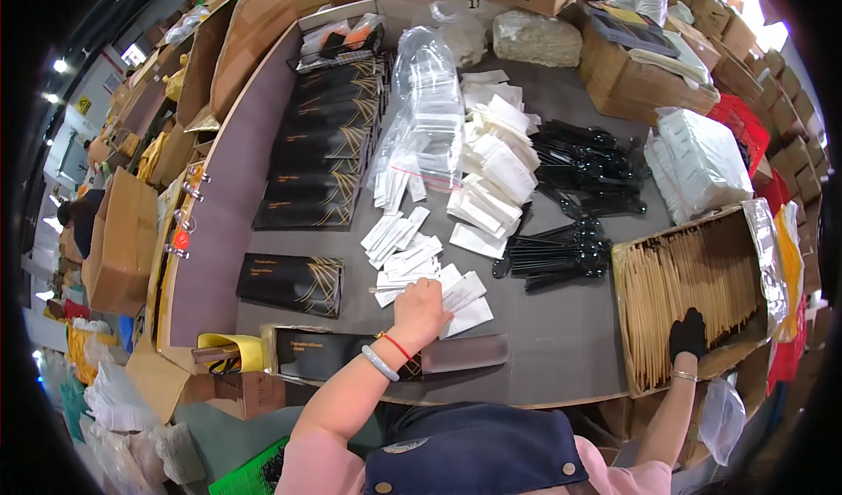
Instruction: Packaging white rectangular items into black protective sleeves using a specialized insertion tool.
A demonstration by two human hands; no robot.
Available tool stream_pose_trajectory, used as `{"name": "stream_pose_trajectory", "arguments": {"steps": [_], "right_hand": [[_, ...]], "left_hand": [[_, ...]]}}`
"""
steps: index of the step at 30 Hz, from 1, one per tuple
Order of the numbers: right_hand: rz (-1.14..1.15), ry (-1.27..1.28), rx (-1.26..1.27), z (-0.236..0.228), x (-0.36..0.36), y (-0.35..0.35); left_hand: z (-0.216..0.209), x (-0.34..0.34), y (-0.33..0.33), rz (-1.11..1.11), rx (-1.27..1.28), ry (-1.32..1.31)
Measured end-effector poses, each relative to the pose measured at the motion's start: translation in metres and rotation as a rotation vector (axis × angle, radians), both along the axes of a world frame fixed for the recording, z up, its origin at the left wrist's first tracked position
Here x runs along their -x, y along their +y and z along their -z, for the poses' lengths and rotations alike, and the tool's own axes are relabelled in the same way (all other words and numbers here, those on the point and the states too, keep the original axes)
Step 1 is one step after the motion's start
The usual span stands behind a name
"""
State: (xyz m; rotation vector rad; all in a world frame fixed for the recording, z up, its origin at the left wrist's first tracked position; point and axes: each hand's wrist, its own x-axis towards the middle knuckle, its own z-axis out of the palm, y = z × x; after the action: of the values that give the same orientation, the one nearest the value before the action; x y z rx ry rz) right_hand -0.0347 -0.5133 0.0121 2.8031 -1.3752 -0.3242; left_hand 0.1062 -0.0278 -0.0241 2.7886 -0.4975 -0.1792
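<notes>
Your left hand (419,313) was palm down over the middle of the counter (553,337), its forearm slanting in across the near edge from the left, elbow bent. Its fingers were curled inward at the small white packets (408,256); you couldn't tell whether they had hold of one. Those packets lay in a loose heap, with flat white packets (471,300) just beside that hand.

Your right arm reached out to the counter's near right corner, where the gloved right hand (687,335) lay back upward on the wooden sticks (693,276) in an open cardboard box (642,393). Its fingers pointed away from you; whether they gripped any stick, you couldn't tell. A black package (320,355) lay along the near edge, left of centre, partly behind your left forearm.
</notes>
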Motion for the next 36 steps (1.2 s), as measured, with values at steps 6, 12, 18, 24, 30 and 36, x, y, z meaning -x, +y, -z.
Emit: {"name": "stream_pose_trajectory", "arguments": {"steps": [6,12,18,24,30,36], "right_hand": [[0.126,-0.513,-0.001,0.036,0.033,-0.036],[-0.617,-0.671,-0.363,-0.010,-0.058,0.150],[-0.922,-0.415,-0.149,0.027,-0.119,0.159],[-1.036,-0.315,-0.205,0.022,-0.133,0.149],[-1.035,-0.331,-0.255,0.021,-0.132,0.151],[-1.071,-0.329,-0.306,0.003,-0.127,0.169]], "left_hand": [[0.001,-0.004,0.004,0.024,0.147,0.096],[-0.060,0.015,0.006,0.077,0.507,0.529],[-0.041,0.057,0.017,0.344,0.138,-0.024],[-0.039,0.095,0.019,0.468,-0.015,-0.137],[-0.046,0.108,0.031,0.447,-0.086,-0.173],[-0.050,0.109,0.036,0.425,-0.110,-0.184]]}}
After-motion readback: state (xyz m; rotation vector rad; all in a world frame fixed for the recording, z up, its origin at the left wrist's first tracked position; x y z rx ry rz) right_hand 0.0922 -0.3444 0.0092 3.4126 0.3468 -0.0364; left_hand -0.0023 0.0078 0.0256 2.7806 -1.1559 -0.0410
